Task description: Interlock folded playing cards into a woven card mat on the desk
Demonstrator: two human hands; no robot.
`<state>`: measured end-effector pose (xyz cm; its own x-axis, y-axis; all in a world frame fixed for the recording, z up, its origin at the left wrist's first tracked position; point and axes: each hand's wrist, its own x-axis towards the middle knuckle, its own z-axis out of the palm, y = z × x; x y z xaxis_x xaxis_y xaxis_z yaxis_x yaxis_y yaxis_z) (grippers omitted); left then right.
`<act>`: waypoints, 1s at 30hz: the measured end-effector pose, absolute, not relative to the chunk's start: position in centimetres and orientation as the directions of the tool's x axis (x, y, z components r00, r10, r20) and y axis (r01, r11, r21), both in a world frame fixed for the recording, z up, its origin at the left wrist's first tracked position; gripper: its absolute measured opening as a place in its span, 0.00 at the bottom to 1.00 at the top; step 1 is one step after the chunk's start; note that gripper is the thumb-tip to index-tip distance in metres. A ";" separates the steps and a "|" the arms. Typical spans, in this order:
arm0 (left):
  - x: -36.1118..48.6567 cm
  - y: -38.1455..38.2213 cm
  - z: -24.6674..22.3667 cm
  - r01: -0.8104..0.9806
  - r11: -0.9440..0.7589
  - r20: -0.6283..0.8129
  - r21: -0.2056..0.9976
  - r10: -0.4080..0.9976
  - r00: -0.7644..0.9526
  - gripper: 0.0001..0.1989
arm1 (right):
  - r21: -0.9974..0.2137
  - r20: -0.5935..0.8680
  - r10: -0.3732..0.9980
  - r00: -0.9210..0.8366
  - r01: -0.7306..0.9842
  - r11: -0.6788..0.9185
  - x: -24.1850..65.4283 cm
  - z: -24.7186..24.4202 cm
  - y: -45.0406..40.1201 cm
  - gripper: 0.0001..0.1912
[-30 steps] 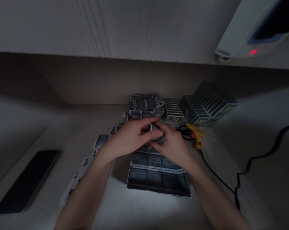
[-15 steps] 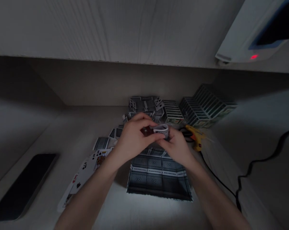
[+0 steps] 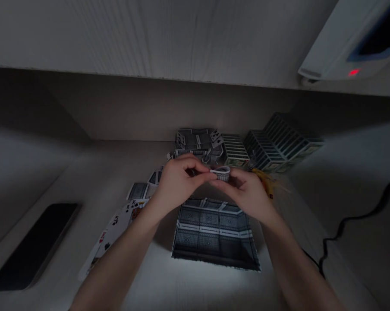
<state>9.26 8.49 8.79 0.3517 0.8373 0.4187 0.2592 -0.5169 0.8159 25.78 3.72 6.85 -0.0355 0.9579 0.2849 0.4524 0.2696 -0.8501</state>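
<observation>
Between my two hands is a playing card (image 3: 223, 173) bent into a curl, its patterned side outward. The fingertips of my left hand (image 3: 187, 178) pinch its left end. My right hand (image 3: 246, 188) holds its right side, fingers behind and thumb below. Beneath the hands lies a panel of joined patterned cards (image 3: 214, 231), with a ragged front edge. Behind the hands stands a structure of folded cards (image 3: 198, 140). Loose playing cards (image 3: 117, 226) are spread left of the panel, partly hidden by my left forearm.
A dark phone (image 3: 35, 246) lies at the left. Stepped card boxes (image 3: 279, 144) stand at the back right, near a yellow glue gun (image 3: 268, 183) partly behind my right hand. A black cable (image 3: 350, 218) runs at the right. A shelf (image 3: 182, 39) hangs above.
My right hand has moved slightly right, covering more of the glue gun. My left fingertips have shifted to the left end of the curled card, and the curl looks wider.
</observation>
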 end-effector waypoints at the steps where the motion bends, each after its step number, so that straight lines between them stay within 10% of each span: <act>1: 9.3 8.6 8.7 0.255 -0.507 0.410 0.823 0.842 0.351 0.07 | -0.851 0.265 0.964 -0.027 0.465 0.246 25.9 6.9 3.7 0.12; 30: 10.6 9.1 7.1 -0.163 0.148 -0.100 0.975 0.959 0.266 0.12 | -0.988 0.114 0.987 0.109 0.119 0.101 25.7 7.0 4.1 0.10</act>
<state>10.55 9.08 7.13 0.2665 0.9586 -0.1005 -0.1632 0.1476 0.9755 25.67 4.12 7.00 0.1094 0.9874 0.1143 0.1193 0.1011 -0.9877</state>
